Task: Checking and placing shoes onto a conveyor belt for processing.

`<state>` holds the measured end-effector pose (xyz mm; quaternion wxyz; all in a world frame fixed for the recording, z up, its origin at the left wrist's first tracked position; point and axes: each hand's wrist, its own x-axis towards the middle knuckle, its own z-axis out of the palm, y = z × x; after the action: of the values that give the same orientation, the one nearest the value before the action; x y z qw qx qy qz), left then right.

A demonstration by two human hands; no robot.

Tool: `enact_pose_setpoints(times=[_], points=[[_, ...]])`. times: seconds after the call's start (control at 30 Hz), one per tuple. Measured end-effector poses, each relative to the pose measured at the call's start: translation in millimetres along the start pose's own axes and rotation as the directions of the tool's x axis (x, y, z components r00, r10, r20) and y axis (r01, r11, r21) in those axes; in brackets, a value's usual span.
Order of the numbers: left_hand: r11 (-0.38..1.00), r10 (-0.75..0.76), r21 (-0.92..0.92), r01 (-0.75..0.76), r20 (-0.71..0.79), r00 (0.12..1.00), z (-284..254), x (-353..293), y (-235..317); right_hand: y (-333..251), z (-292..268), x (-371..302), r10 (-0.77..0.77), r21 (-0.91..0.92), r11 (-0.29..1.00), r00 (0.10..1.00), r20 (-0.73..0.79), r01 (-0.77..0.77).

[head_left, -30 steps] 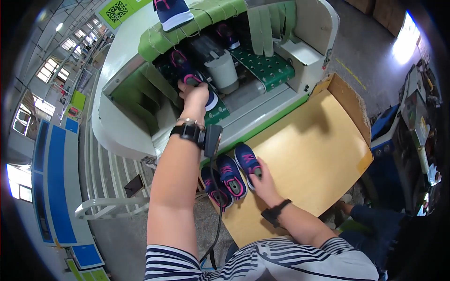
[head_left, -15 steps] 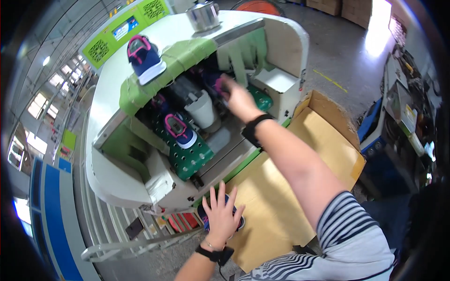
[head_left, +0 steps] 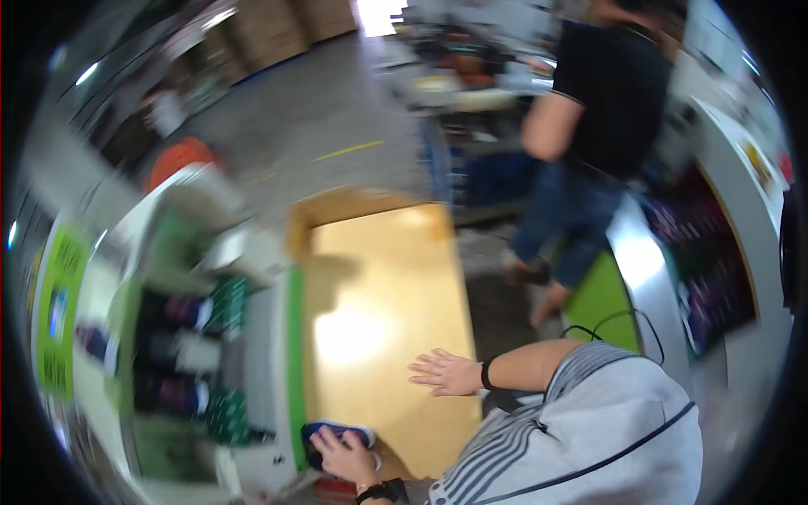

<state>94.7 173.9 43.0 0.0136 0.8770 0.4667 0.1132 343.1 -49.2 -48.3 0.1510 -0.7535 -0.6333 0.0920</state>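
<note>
Left hand: at the bottom of the frame, left hand (head_left: 343, 457) is down on the dark blue shoe with a white sole (head_left: 337, 438), fingers curled over its upper — gripping or merely pressing, I can't tell through the blur.
Right hand: right hand (head_left: 444, 373) lies flat on the tan cardboard worktop (head_left: 379, 303), fingers spread, holding nothing.
Where the shoe is: lower left corner of the worktop, hard against the green edge strip of the white machine (head_left: 295, 353).
Key relation: the shoe is directly under the left fingers; its long axis runs roughly left to right across the frame, the toe end seemingly toward the right. The left hand is on it, the right hand well apart, up and to the right.
Edges: green machine edge tight on the left, the worktop's near edge just below the shoe.
Open room: bare cardboard up and rightward toward the middle of the frame.
Machine side: more dark shoes with pink trim (head_left: 181, 311) sit in its recesses at far left, blurred.
Beyond: a person in a black top and blue jeans (head_left: 589, 126) stands at upper right, clear of the worktop.
</note>
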Motion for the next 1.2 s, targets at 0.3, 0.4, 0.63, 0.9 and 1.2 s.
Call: enact_pose_setpoints(times=[0.3,0.4,0.63,0.9,1.2], points=[[0.988,0.144,0.074,-0.134,-0.163,0.976,18.7,-18.7,15.5,-57.3,0.9,-252.3,0.936,0.343,0.234,0.306,0.173,-0.91],[0.988,0.156,0.014,-0.156,-0.145,0.977,14.2,-25.8,1.2,-122.1,66.5,-368.8,0.992,0.571,0.063,0.113,0.051,-0.818],[0.983,0.159,0.097,-0.157,-0.011,0.987,29.1,-3.0,-25.1,-340.6,200.1,-591.3,0.811,0.073,-0.4,-0.317,0.491,-0.913],[0.807,0.587,0.201,-0.555,-0.177,0.79,78.0,-130.9,58.0,-424.2,181.1,-630.0,0.61,0.563,-0.713,-0.766,0.204,-0.418],[0.701,0.528,0.596,-0.391,-0.066,0.846,199.9,-196.6,158.1,-251.7,16.9,-729.5,0.618,0.854,-0.188,-0.734,-0.281,-0.485]])
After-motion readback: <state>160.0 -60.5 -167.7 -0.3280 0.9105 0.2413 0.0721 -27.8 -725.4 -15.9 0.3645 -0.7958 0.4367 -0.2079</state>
